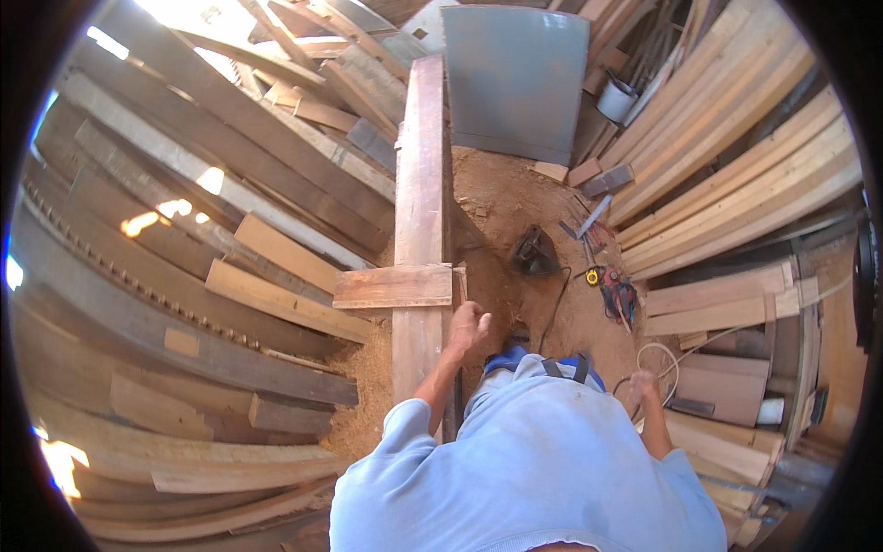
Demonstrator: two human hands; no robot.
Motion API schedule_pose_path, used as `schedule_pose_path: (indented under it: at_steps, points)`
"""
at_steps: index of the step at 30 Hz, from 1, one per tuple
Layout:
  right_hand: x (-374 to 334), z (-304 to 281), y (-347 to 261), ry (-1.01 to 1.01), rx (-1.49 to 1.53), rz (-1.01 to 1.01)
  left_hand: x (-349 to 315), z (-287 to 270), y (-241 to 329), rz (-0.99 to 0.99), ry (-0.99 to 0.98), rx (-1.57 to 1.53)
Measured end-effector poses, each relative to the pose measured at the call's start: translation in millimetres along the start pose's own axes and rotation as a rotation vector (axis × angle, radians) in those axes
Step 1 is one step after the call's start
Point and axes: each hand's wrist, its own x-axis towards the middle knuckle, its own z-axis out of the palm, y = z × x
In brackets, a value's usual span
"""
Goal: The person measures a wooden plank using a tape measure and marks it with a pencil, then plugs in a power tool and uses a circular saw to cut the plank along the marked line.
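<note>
My left hand is closed beside the right edge of a long wooden beam. What its curled fingers hold, if anything, is hidden. Across the beam, just ahead of that hand, lies a short reddish-brown board. A narrow upright strip of wood stands at the board's right end. Out to my right, my right hand is closed next to a looped pale cord. A thin dark line shows at its fingers, too small to make out.
On the dusty floor ahead sit a dark power tool with a cable, a yellow tape measure and a red-and-black tool. A grey-blue panel stands farther off. Stacked planks line the right; more boards crowd the left.
</note>
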Motion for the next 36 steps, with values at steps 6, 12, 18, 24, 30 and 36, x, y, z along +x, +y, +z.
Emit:
schedule_pose_path:
  at_steps: [6, 12, 18, 24, 30, 36]
  points:
    - [13.8, -13.7, -3.1, -0.271, -0.395, 0.086, -55.6, 8.8, -38.0, -0.219, 0.493, 0.215]
    - [166.6, -47.2, -11.5, -0.294, -0.790, -0.336, -81.1, 28.6, -49.2, -0.417, 0.593, 0.143]
    - [227.7, 70.6, -144.8, -0.432, -1.317, -0.746, -125.9, -0.5, -110.4, -0.768, 0.718, 0.402]
    - [147.6, 261.6, -219.0, -0.480, -0.890, -0.493, -128.3, -59.7, -135.4, -1.030, 0.438, 0.168]
    - [49.3, 435.8, -243.3, -0.760, -0.732, -0.134, -120.7, -99.4, -165.6, -0.907, 0.182, -0.239]
    - [54.0, 499.0, -200.0, -0.933, -0.699, -0.161, -109.5, -82.0, -206.3, -0.916, 0.091, -0.351]
